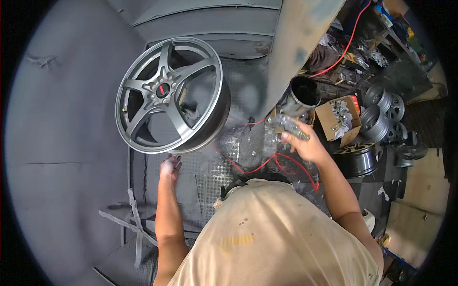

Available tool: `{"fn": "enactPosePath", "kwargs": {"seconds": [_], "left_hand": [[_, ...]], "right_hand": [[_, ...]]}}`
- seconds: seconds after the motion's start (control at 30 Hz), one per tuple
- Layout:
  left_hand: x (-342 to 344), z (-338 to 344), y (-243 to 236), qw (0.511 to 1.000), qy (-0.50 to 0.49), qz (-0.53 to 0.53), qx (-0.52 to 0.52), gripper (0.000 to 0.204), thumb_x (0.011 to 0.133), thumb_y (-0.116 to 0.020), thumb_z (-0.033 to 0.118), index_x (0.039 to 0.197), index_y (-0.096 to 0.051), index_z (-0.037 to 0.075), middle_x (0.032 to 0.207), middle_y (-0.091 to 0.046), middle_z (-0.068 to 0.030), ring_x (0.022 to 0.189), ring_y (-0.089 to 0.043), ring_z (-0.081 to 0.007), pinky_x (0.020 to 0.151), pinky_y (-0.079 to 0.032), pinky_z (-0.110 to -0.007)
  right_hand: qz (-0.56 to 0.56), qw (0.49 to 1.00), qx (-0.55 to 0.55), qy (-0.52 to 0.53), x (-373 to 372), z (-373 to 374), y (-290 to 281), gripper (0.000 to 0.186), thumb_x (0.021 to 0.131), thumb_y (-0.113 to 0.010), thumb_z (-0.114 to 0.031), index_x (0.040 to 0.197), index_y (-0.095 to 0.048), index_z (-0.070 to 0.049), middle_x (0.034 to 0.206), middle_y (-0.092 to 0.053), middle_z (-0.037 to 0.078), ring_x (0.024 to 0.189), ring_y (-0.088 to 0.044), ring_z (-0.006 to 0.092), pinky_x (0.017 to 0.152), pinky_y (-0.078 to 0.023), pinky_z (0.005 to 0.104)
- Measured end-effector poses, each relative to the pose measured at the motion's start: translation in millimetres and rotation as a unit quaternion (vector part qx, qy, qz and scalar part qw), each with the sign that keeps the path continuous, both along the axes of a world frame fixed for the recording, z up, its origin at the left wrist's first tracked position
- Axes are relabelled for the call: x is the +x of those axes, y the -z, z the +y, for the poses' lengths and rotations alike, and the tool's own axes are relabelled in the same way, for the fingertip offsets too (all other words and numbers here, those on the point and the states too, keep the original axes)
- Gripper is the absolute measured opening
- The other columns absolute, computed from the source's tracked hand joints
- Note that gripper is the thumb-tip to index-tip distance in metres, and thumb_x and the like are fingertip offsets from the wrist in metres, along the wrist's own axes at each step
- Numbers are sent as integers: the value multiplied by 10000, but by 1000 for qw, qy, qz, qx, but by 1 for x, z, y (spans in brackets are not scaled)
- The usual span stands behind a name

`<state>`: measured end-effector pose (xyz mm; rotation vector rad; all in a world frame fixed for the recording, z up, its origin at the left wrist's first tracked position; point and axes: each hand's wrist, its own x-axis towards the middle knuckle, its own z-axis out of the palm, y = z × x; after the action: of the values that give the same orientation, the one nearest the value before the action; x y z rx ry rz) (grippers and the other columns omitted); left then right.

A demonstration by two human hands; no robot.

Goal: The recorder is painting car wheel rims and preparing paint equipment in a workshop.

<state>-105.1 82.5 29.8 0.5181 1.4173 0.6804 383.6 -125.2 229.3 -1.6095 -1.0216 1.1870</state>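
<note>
A grey five-spoke wheel fills the upper left of the frame, tilted, its lower rim just above the left hand, whose fingers curl near the rim; whether they touch it I cannot tell. Right of centre, the right hand closes around a spray gun (blurred), with a red hose looping below
</note>
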Motion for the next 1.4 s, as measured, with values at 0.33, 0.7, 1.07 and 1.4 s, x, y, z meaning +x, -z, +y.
{"fn": "enactPosePath", "kwargs": {"seconds": [0.33, 0.7, 1.07, 1.4], "left_hand": [[68, -76, 15, 975, 207, 45, 63, 804, 816, -517, -95, 1569, -370, 142, 1357, -589, -115, 1127, -563, -214, 959, -462, -322], [116, -143, 64, 950, 296, 102, 5, 536, 886, -587, -32, 1417, -556, 28, 1294, -648, -102, 1195, -574, -218, 1055, -419, -318], [110, -149, 54, 951, 275, 135, 46, 396, 915, -596, 35, 1308, -629, 3, 1134, -697, -95, 1059, -619, -199, 952, -477, -323], [113, -151, 46, 948, 284, 144, 24, 425, 907, -608, 53, 1328, -616, 1, 1158, -711, -119, 1046, -640, -221, 920, -499, -346]], "right_hand": [[-97, 995, 29, 19, 13, 32, 15, 420, 936, -706, -199, 1329, -634, -68, 1154, -720, 119, 1081, -664, 189, 971, -487, 322], [74, 977, -110, -166, -1, 14, -3, 493, 955, -691, -203, 1415, -574, -70, 870, -663, 39, 775, -609, 119, 749, -529, 297], [-117, 992, 47, -7, 35, 60, 9, 451, 947, -678, -162, 1367, -588, -25, 1155, -705, 160, 1073, -664, 209, 960, -493, 335], [39, 972, -30, -229, -25, 51, -10, 446, 930, -685, -137, 1360, -610, -47, 1252, -686, 174, 1159, -651, 205, 1006, -478, 328]]}}
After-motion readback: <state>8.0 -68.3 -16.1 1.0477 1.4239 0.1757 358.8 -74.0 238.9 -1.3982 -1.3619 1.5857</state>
